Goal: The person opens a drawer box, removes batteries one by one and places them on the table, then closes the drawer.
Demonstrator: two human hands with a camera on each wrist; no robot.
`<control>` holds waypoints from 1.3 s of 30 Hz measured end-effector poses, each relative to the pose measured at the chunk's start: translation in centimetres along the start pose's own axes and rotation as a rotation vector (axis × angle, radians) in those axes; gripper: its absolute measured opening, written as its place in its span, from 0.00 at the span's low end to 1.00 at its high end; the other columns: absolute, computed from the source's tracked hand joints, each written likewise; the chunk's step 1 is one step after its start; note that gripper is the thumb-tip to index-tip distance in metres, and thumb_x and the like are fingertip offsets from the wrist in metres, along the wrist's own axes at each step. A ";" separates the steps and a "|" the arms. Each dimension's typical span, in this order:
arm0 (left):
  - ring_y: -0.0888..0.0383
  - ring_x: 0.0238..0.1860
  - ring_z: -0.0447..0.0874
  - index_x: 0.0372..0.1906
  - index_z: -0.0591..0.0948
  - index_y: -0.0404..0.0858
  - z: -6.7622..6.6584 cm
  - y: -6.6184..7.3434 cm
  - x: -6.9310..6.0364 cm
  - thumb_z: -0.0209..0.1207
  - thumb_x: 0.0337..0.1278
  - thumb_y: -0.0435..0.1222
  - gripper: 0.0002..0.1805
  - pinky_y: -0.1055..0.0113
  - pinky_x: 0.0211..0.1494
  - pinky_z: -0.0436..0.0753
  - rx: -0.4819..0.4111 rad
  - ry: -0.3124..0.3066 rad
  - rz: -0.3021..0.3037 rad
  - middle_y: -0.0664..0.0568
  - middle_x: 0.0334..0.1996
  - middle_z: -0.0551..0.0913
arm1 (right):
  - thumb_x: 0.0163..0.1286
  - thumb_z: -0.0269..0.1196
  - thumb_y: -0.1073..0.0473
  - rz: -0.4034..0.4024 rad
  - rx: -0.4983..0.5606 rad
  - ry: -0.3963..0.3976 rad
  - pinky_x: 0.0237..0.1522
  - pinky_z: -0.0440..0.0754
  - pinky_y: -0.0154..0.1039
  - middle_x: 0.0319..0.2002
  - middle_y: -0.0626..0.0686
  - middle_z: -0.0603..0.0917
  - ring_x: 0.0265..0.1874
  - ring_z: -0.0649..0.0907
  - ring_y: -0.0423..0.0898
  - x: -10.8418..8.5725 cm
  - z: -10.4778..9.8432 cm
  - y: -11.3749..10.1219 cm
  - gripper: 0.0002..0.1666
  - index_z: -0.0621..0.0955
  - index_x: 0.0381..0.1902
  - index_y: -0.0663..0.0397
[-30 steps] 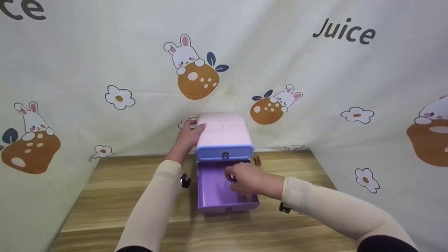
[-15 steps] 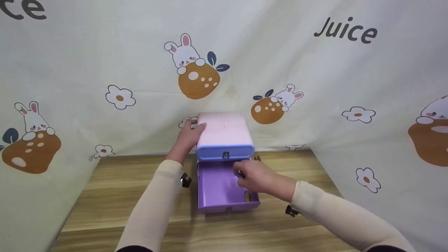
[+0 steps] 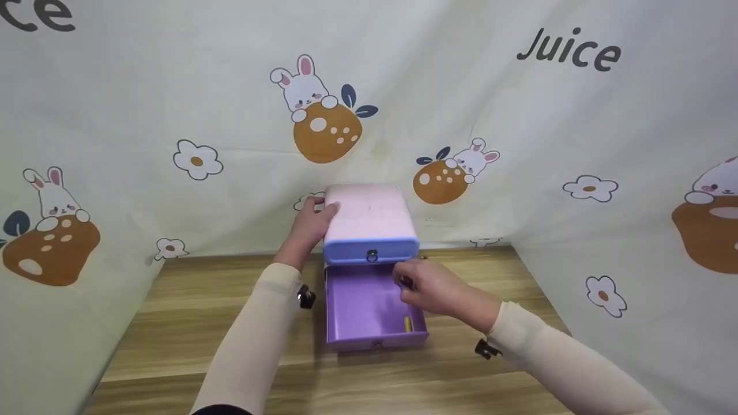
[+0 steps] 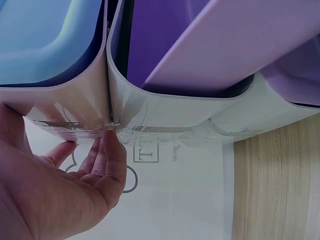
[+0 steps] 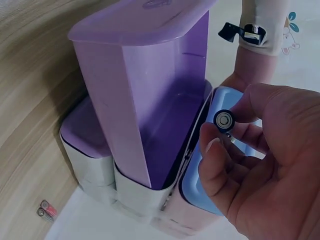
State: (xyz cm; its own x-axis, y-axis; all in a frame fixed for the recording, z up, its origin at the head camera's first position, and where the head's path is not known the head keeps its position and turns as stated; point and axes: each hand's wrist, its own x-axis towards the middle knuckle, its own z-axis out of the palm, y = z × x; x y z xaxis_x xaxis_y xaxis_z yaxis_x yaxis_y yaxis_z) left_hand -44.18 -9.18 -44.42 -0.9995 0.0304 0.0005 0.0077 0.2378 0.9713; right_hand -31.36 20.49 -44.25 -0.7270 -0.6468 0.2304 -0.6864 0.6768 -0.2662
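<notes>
A small drawer cabinet (image 3: 369,210) stands against the backdrop, pink on top. Its blue upper drawer (image 3: 346,252) is closed, while the purple drawer (image 3: 360,305) below is pulled out. My left hand (image 3: 311,227) rests on the cabinet's left side, thumb at the top edge; in the left wrist view its fingertips touch the taped side wall. Above the right part of the purple drawer, my right hand (image 3: 435,288) pinches a battery (image 5: 224,120) between thumb and fingers, end facing the right wrist camera. A yellowish cylinder (image 3: 407,324) lies in the drawer's front right corner.
Two batteries (image 5: 46,210) lie on the wooden table (image 5: 30,150) beside the cabinet, mostly hidden behind the right hand in the head view. A lower purple drawer (image 5: 87,127) sits closed at the bottom. The printed cloth (image 3: 242,115) hangs close behind.
My right hand has moved to the right with the battery, from over the drawer's middle toward its right wall. The yellowish cylinder has come into clearer view. My left hand stays put.
</notes>
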 end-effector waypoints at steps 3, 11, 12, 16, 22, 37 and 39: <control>0.43 0.67 0.78 0.80 0.65 0.39 0.0 0.1 0.0 0.59 0.80 0.59 0.39 0.47 0.70 0.78 0.003 0.003 -0.003 0.35 0.71 0.75 | 0.62 0.70 0.64 0.023 0.005 0.003 0.37 0.82 0.44 0.35 0.46 0.82 0.34 0.80 0.45 -0.3 0.0 0.3 0.11 0.86 0.44 0.53; 0.43 0.69 0.77 0.81 0.65 0.39 -0.2 0.2 -0.1 0.59 0.81 0.59 0.40 0.46 0.73 0.76 0.001 -0.003 -0.005 0.36 0.73 0.75 | 0.64 0.69 0.65 0.050 0.050 0.028 0.36 0.81 0.42 0.34 0.44 0.82 0.34 0.80 0.43 -0.7 -0.2 1.1 0.09 0.84 0.41 0.48; 0.42 0.69 0.77 0.81 0.65 0.39 -0.2 0.2 -0.1 0.59 0.81 0.59 0.40 0.46 0.73 0.76 0.001 -0.002 -0.005 0.35 0.73 0.75 | 0.64 0.69 0.65 0.051 0.056 0.029 0.36 0.81 0.42 0.34 0.44 0.81 0.34 0.80 0.43 -0.7 -0.2 1.2 0.09 0.84 0.41 0.48; 0.42 0.68 0.78 0.80 0.66 0.39 -0.1 0.2 0.0 0.59 0.81 0.58 0.39 0.46 0.72 0.76 -0.003 0.004 -0.004 0.35 0.72 0.76 | 0.65 0.68 0.65 0.054 0.070 0.036 0.36 0.81 0.41 0.34 0.45 0.82 0.33 0.79 0.43 -0.9 -0.1 1.5 0.09 0.84 0.42 0.49; 0.43 0.67 0.79 0.80 0.66 0.39 0.1 0.0 0.2 0.59 0.80 0.58 0.39 0.47 0.71 0.77 -0.013 0.002 -0.006 0.36 0.70 0.77 | 0.65 0.68 0.66 0.079 0.085 0.052 0.34 0.82 0.41 0.33 0.44 0.82 0.32 0.80 0.42 -1.4 -0.1 2.1 0.10 0.85 0.44 0.53; 0.42 0.71 0.76 0.81 0.65 0.40 -0.1 -0.1 0.2 0.58 0.79 0.61 0.41 0.46 0.74 0.75 0.032 0.004 -0.012 0.36 0.74 0.74 | 0.65 0.67 0.67 0.126 0.109 0.121 0.33 0.80 0.39 0.32 0.41 0.81 0.31 0.79 0.40 -2.5 -0.4 3.7 0.09 0.85 0.42 0.52; 0.42 0.71 0.76 0.81 0.65 0.40 -0.1 -0.1 0.2 0.58 0.79 0.61 0.41 0.45 0.74 0.75 0.033 0.002 -0.014 0.35 0.74 0.74 | 0.64 0.67 0.68 0.140 0.106 0.130 0.33 0.81 0.40 0.32 0.41 0.81 0.31 0.79 0.40 -2.6 -0.4 4.0 0.09 0.85 0.42 0.52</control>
State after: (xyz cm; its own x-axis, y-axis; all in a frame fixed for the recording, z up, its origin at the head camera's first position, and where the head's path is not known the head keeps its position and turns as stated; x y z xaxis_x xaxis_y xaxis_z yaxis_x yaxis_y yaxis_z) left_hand -44.41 -9.27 -44.54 -0.9996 0.0249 -0.0126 -0.0054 0.2698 0.9629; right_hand -32.23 25.02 -45.55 -0.8158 -0.4937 0.3013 -0.5781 0.7116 -0.3993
